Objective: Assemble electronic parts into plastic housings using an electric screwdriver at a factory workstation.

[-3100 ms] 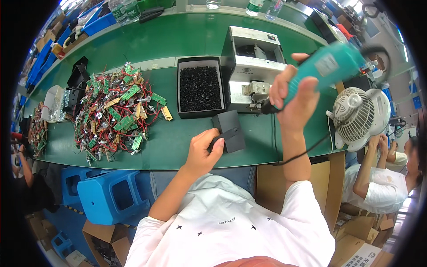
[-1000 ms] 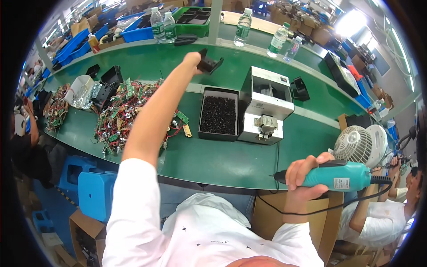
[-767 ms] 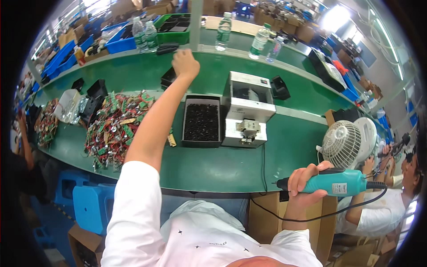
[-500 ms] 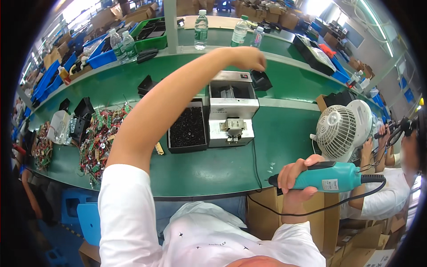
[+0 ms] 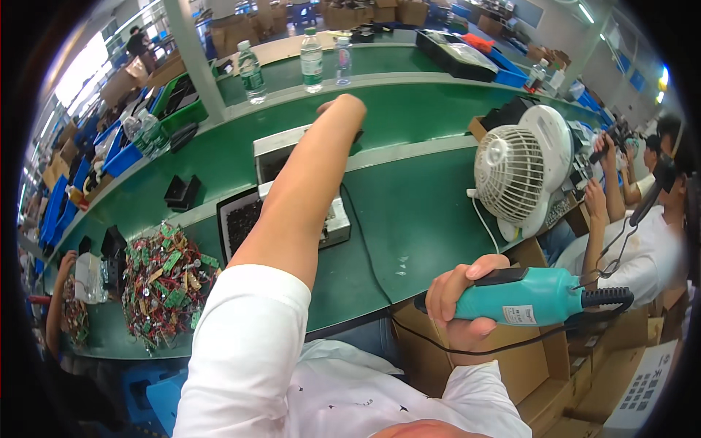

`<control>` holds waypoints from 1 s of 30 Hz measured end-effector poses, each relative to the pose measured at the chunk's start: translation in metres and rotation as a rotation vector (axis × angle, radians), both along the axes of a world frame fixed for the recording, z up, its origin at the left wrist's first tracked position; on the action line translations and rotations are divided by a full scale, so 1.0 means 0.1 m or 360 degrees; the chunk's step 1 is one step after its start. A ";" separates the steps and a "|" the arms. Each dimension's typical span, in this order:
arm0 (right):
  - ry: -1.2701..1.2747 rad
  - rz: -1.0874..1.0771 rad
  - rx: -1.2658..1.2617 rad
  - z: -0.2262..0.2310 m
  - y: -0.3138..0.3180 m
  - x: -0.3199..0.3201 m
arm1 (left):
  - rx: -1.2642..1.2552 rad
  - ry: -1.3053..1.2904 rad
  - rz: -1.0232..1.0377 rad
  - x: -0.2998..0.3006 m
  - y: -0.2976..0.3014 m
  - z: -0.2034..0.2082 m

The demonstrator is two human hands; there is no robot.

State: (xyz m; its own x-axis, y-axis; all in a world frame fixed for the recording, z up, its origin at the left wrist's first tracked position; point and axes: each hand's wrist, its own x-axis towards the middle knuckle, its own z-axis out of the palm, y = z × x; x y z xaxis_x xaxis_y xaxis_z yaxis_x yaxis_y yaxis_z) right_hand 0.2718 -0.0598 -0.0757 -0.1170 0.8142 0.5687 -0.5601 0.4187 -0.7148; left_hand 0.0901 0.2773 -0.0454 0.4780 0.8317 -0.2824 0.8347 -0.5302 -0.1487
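Note:
My right hand [image 5: 458, 301] is wrapped round a teal electric screwdriver [image 5: 548, 293], held level above the table's front edge with its black tip to the left. My left arm stretches forward across a silver box-shaped machine [image 5: 283, 140] and covers much of it. Beyond that machine is my left hand [image 5: 342, 106], its fingers mostly hidden behind the wrist. A dark thing shows just under the wrist; whether the hand touches it I cannot make out. Left of the machine stands a black tray [image 5: 222, 230] of small dark pieces, partly behind my forearm.
A heap of wired circuit boards [image 5: 164, 285] lies at the left, with a black plastic box [image 5: 182, 191] behind it. At the right stands a white fan [image 5: 515, 175]. Bottles [image 5: 312, 62] line the rear ledge. Cardboard boxes [image 5: 526, 358] sit below; co-workers are at both sides.
The view has swung right, so the bench things appear further left. My left arm still reaches over the machine, its hand now turned away. The screwdriver stays in my right hand.

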 end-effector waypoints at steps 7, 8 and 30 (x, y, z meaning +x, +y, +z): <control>-0.0059 -0.0011 0.0002 0.00 -0.01 0.05 | 0.0108 -0.0324 0.0138 -0.29 -0.07 0.21; -0.0099 -0.0069 0.0027 0.01 0.00 0.04 | 0.0104 -0.0326 0.0153 -0.32 -0.19 0.31; -0.0562 0.0122 -0.0119 0.04 0.17 -1.56 | 0.1343 -0.2305 0.0344 -1.38 -3.93 -0.70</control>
